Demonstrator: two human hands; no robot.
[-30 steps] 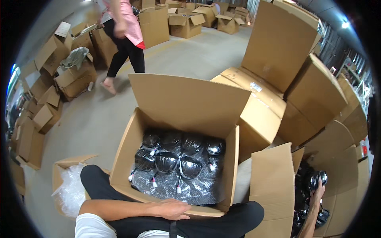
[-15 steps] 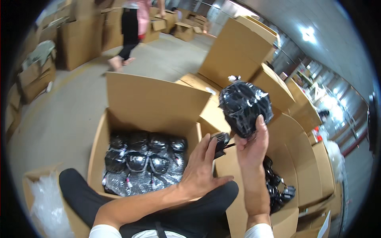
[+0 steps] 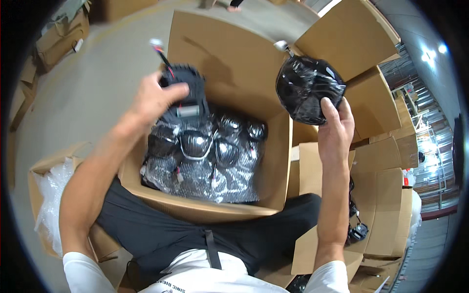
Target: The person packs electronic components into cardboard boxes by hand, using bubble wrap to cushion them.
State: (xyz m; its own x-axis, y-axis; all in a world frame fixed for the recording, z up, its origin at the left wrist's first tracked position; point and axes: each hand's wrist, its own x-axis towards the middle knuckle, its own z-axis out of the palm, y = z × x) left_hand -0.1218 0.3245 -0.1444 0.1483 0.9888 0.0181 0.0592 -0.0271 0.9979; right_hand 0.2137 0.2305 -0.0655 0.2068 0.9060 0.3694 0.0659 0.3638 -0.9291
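Note:
My left hand (image 3: 156, 97) grips a black plastic housing (image 3: 188, 80) above the far left of the open carton. Colored wires with a white connector (image 3: 156, 45) stick up from that housing, and a pale label shows on its face. Raised beyond the carton's right side, my right hand (image 3: 337, 119) holds a rounded black part wrapped in clear film (image 3: 310, 88), thumb on its lower edge. A white plug (image 3: 281, 45) pokes out of its top. Inside the carton (image 3: 205, 207), several similar black wrapped parts (image 3: 196, 144) sit in rows over bubble wrap (image 3: 210, 183).
A second open carton (image 3: 381, 210) at the right holds more black parts (image 3: 359, 231). Larger cartons (image 3: 351, 34) stand behind it. At the left, a small box holds clear plastic wrap (image 3: 53, 190). The carton's tall flap (image 3: 234, 53) stands up at the back.
My left hand has swung left across the carton, lifting the black housing. My right hand stays raised with the wrapped part. The view has tilted down, and the walking person is mostly out of sight.

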